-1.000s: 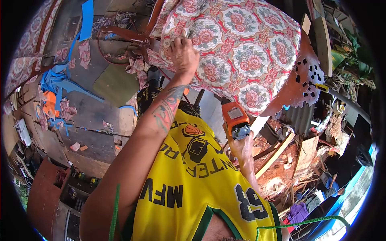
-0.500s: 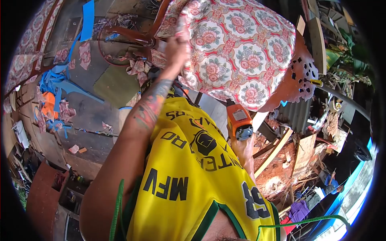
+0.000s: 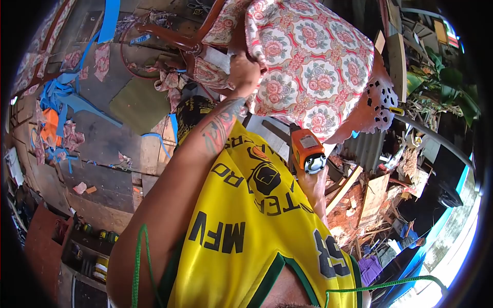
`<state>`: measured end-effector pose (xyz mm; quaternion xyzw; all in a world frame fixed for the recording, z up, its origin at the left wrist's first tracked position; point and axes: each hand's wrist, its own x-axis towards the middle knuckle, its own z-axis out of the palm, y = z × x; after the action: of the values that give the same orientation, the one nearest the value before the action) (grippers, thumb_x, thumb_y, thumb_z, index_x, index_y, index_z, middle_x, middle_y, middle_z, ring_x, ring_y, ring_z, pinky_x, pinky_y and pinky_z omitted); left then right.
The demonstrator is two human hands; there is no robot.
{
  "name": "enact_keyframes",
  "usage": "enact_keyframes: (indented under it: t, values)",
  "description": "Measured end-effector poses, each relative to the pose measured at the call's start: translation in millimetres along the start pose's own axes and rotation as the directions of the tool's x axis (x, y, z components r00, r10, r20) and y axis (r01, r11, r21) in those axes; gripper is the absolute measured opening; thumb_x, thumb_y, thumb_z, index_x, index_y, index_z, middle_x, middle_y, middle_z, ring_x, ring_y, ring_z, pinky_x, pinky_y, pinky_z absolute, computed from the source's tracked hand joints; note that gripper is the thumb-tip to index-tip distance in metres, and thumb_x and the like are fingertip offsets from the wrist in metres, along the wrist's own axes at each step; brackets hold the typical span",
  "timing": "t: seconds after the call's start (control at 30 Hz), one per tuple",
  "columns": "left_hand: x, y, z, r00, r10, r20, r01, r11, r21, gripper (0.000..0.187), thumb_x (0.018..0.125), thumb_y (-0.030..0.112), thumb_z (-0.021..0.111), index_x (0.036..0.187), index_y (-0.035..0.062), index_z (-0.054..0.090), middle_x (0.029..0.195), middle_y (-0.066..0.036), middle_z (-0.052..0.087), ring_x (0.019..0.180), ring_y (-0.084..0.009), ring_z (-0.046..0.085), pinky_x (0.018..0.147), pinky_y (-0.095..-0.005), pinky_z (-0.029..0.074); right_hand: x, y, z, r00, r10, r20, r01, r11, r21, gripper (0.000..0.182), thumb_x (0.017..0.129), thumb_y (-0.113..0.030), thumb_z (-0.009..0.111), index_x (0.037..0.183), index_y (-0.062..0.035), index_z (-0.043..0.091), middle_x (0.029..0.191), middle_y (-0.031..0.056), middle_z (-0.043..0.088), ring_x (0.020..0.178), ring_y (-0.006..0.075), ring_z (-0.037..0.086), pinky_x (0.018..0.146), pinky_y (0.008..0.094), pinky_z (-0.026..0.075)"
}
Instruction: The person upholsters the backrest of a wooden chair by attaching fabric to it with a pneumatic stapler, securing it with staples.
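Observation:
A floral fabric (image 3: 313, 72) in red, white and grey covers a chair with curved brown wood (image 3: 185, 43). My left hand (image 3: 244, 74) is closed at the left edge of this fabric, where the cloth is bunched and lifted. Beside it, some pale padding (image 3: 218, 60) shows by the wooden frame. My right hand (image 3: 309, 182) holds an orange staple gun (image 3: 307, 146), its dark nose toward the near edge of the fabric. The tool hides most of the right fingers. A brown sheet with cut-out holes (image 3: 377, 105) sticks out from under the fabric on the right.
Blue strips (image 3: 64, 97), an orange piece (image 3: 50, 126) and fabric scraps lie on the floor at left, near an olive-green square (image 3: 139, 105). Wood boards (image 3: 372, 200) and debris are piled at right. A dark hose (image 3: 436, 136) curves there, near green plants (image 3: 452, 82).
My left hand has moved right and slightly down, now at the fabric edge, which is folded back more. The staple gun stays in my right hand in nearly the same place.

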<state>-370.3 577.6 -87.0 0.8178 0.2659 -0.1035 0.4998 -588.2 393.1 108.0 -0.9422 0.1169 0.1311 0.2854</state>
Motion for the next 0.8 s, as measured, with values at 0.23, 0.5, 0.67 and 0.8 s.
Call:
enact_keyframes:
  t: [0.23, 0.5, 0.67, 0.8]
  values:
    - [2.3, -15.7, 2.7, 0.971, 0.204, -0.125, -0.181, 0.968, 0.174, 0.034, 0.079, 0.024, 0.079, 0.102, 0.0023, 0.066, 0.103, -0.023, 0.073, 0.1, -0.0398, 0.071, 0.087, -0.0482, 0.055, -11.6, 27.1, 2.5, 0.997, 0.074, 0.008, -0.075, 0.997, 0.032, 0.023, 0.082, -0.016, 0.074, 0.098, 0.0007, 0.072, 0.079, 0.0181, 0.074, 0.074, 0.0317, 0.076, 0.07, 0.0416, 0.057]
    - [19.5, 4.6, -19.0, 0.967, 0.251, 0.031, -0.24, 0.869, 0.432, 0.033, 0.086, 0.025, 0.071, 0.101, -0.0037, 0.072, 0.107, -0.029, 0.072, 0.103, -0.0434, 0.07, 0.091, -0.0482, 0.056, -28.5, 22.7, -8.4, 0.962, 0.266, -0.053, -0.254, 0.952, 0.173, 0.029, 0.081, -0.017, 0.074, 0.105, -0.0012, 0.071, 0.083, 0.0265, 0.072, 0.087, 0.043, 0.073, 0.073, 0.0453, 0.057]
    - [35.6, 1.7, -19.7, 0.94, 0.287, 0.185, -0.341, 0.809, 0.478, 0.03, 0.091, 0.023, 0.065, 0.103, -0.003, 0.072, 0.111, -0.031, 0.07, 0.105, -0.0457, 0.069, 0.094, -0.0501, 0.055, -39.1, 24.2, -10.0, 0.972, 0.22, -0.084, -0.208, 0.969, 0.132, 0.024, 0.08, -0.016, 0.072, 0.099, -0.001, 0.069, 0.08, 0.0284, 0.069, 0.085, 0.0457, 0.069, 0.07, 0.0477, 0.056]
    - [44.3, -11.9, -14.1, 0.913, 0.319, 0.253, -0.406, 0.755, 0.515, 0.029, 0.093, 0.022, 0.062, 0.105, -0.0021, 0.072, 0.111, -0.031, 0.07, 0.105, -0.0457, 0.069, 0.092, -0.051, 0.055, -40.7, 44.1, 3.2, 0.971, 0.209, -0.114, -0.191, 0.97, 0.154, 0.024, 0.081, -0.017, 0.072, 0.099, -0.001, 0.07, 0.08, 0.0279, 0.069, 0.084, 0.0455, 0.07, 0.07, 0.0482, 0.056]
